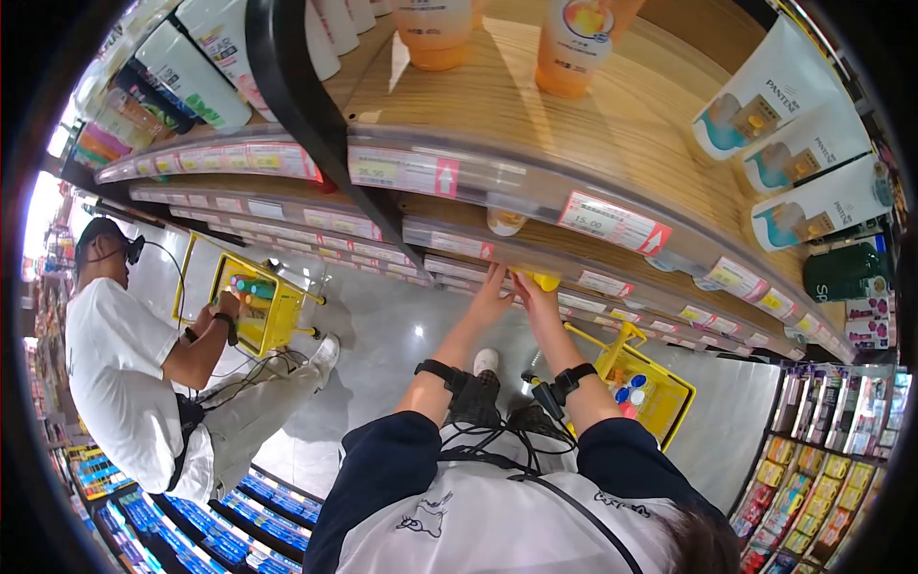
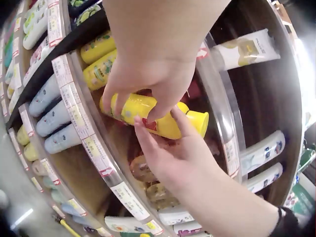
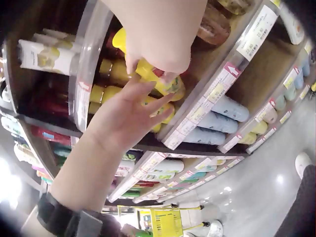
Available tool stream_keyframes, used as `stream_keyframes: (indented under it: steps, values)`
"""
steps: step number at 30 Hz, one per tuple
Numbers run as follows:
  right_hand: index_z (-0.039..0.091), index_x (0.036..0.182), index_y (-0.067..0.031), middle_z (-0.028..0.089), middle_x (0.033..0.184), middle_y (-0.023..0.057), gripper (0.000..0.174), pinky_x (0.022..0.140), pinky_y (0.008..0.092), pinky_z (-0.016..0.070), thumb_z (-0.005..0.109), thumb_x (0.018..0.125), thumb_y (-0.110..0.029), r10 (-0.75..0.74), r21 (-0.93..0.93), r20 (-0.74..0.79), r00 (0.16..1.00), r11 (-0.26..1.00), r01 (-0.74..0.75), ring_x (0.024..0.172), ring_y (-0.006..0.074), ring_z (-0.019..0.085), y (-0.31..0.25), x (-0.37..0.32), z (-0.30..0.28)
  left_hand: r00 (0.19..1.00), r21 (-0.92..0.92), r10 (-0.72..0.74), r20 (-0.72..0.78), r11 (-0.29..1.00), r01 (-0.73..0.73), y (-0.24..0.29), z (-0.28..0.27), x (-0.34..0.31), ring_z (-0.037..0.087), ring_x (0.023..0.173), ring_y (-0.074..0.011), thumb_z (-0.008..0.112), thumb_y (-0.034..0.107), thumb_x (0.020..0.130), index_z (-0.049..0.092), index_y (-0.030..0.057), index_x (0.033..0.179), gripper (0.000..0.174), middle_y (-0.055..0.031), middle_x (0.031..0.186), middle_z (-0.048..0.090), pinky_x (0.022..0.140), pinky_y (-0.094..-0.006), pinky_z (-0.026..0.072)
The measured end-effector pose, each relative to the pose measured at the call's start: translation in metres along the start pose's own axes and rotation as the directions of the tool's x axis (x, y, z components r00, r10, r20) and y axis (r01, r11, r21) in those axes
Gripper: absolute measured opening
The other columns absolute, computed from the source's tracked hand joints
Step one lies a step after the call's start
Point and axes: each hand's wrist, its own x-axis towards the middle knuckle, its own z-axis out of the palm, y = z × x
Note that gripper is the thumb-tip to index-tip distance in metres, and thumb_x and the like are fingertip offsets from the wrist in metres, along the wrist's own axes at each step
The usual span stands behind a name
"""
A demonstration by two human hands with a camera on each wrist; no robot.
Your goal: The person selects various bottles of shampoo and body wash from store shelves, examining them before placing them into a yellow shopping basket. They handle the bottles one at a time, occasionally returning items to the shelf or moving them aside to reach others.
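Note:
A yellow bottle (image 2: 169, 129) lies tilted between both hands at a shelf; its cap points right in the left wrist view. My left hand (image 2: 148, 74) comes from above there, thumb and fingers on either side of the bottle's body. From below, my right hand (image 2: 185, 160) holds it nearer the cap, thumb and forefinger apart on it. In the right wrist view, my right hand (image 3: 163, 49) covers part of the bottle (image 3: 147, 70), and my left hand (image 3: 121, 116) touches it with spread fingers. The head view shows both hands close together, the bottle (image 1: 546, 280) mostly hidden.
More yellow bottles (image 2: 98, 71) lie on the shelf behind. A curved shelf edge (image 1: 497, 177) with price labels crosses above the hands. A yellow basket (image 1: 660, 387) holding some bottles is at lower right. At left, a person in white (image 1: 134, 354) stands by another yellow basket (image 1: 277, 320).

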Motion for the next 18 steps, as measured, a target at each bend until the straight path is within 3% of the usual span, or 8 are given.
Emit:
stream_keyframes:
  steps: [5, 6, 7, 9, 12, 15, 17, 18]
  values:
    - [0.052, 0.109, -0.0021, 0.058, 0.106, 0.0105, 0.033, 0.079, 0.0304, 0.0471, 0.062, 0.081, -0.018, -0.001, -0.136, -0.016, 1.000, 0.991, -0.001, 0.094, 0.0207, 0.058, -0.008, 0.020, 0.007, 0.971, 0.300, 0.230, -0.058, 0.932, -0.203, -0.015, 0.002, 0.013, 0.042, 0.115, -0.0256, 0.062, -0.002, 0.070, 0.022, 0.0041, 0.135, 0.077, -0.0163, 0.135, 0.029, 0.093, -0.0368, 0.0391]
    - [0.053, 0.109, -0.0010, 0.058, 0.106, 0.0120, 0.035, 0.078, 0.0312, 0.0466, 0.061, 0.082, -0.022, 0.023, -0.200, -0.050, 0.998, 0.979, -0.032, 0.096, 0.0223, 0.057, -0.008, 0.025, 0.010, 0.987, 0.197, 0.147, -0.062, 0.971, -0.132, -0.016, 0.001, 0.017, 0.037, 0.119, -0.0289, 0.062, -0.001, 0.069, 0.023, 0.0035, 0.134, 0.076, -0.0184, 0.136, 0.027, 0.096, -0.0368, 0.0355]
    - [0.054, 0.108, -0.0016, 0.058, 0.105, 0.0123, 0.036, 0.079, 0.0323, 0.0455, 0.060, 0.082, -0.026, -0.082, -0.381, -0.065, 0.994, 0.923, 0.051, 0.096, 0.0228, 0.057, 0.001, 0.038, 0.007, 0.996, 0.093, 0.061, -0.058, 0.994, -0.055, -0.019, 0.001, 0.021, 0.032, 0.123, -0.0322, 0.062, 0.001, 0.068, 0.024, 0.0029, 0.133, 0.075, -0.0205, 0.136, 0.026, 0.099, -0.0368, 0.0318]
    - [0.056, 0.105, -0.0029, 0.059, 0.104, 0.0130, 0.040, 0.080, 0.0345, 0.0433, 0.058, 0.081, -0.035, -0.284, -0.697, -0.038, 0.958, 0.694, 0.178, 0.097, 0.0237, 0.056, 0.030, 0.070, 0.000, 0.998, -0.049, -0.020, -0.062, 0.999, 0.017, -0.015, -0.003, 0.025, 0.032, 0.124, -0.0350, 0.062, 0.002, 0.068, 0.027, 0.0017, 0.130, 0.072, -0.0222, 0.134, 0.029, 0.101, -0.0368, 0.0299]
    - [0.059, 0.099, -0.0039, 0.060, 0.100, 0.0133, 0.043, 0.082, 0.0367, 0.0404, 0.056, 0.078, -0.042, -0.154, -0.836, 0.102, 0.983, 0.522, 0.169, 0.095, 0.0242, 0.055, -0.004, 0.045, 0.043, 0.991, -0.119, -0.043, -0.124, 0.992, 0.028, -0.015, -0.008, 0.024, 0.043, 0.113, -0.0332, 0.063, 0.002, 0.067, 0.031, -0.0002, 0.125, 0.067, -0.0207, 0.124, 0.039, 0.096, -0.0367, 0.0348]
    - [0.060, 0.091, -0.0024, 0.061, 0.092, 0.0129, 0.037, 0.077, 0.0364, 0.0425, 0.057, 0.078, -0.037, -0.137, -0.858, 0.167, 0.976, 0.467, 0.212, 0.087, 0.0237, 0.057, 0.005, 0.045, 0.061, 0.976, -0.179, -0.068, -0.207, 0.983, 0.031, -0.044, -0.006, 0.022, 0.049, 0.105, -0.0310, 0.063, 0.001, 0.066, 0.033, -0.0021, 0.122, 0.064, -0.0189, 0.112, 0.047, 0.091, -0.0361, 0.0377]
    - [0.059, 0.089, -0.0019, 0.062, 0.087, 0.0119, 0.037, 0.072, 0.0352, 0.0436, 0.058, 0.078, -0.037, -0.153, -0.825, 0.165, 0.974, 0.520, 0.221, 0.082, 0.0233, 0.057, 0.005, 0.042, 0.069, 0.960, -0.303, -0.013, -0.280, 0.950, -0.075, -0.026, -0.010, 0.021, 0.049, 0.103, -0.0301, 0.062, 0.000, 0.066, 0.033, -0.0034, 0.122, 0.063, -0.0184, 0.108, 0.049, 0.091, -0.0358, 0.0378]
    - [0.059, 0.088, -0.0016, 0.062, 0.084, 0.0115, 0.037, 0.070, 0.0346, 0.0441, 0.058, 0.078, -0.037, -0.162, -0.805, 0.161, 0.974, 0.549, 0.225, 0.079, 0.0230, 0.057, 0.004, 0.041, 0.075, 0.964, -0.205, 0.008, -0.266, 0.977, -0.065, -0.022, -0.012, 0.022, 0.049, 0.105, -0.0296, 0.062, 0.000, 0.066, 0.032, -0.0030, 0.123, 0.064, -0.0185, 0.111, 0.049, 0.090, -0.0355, 0.0379]
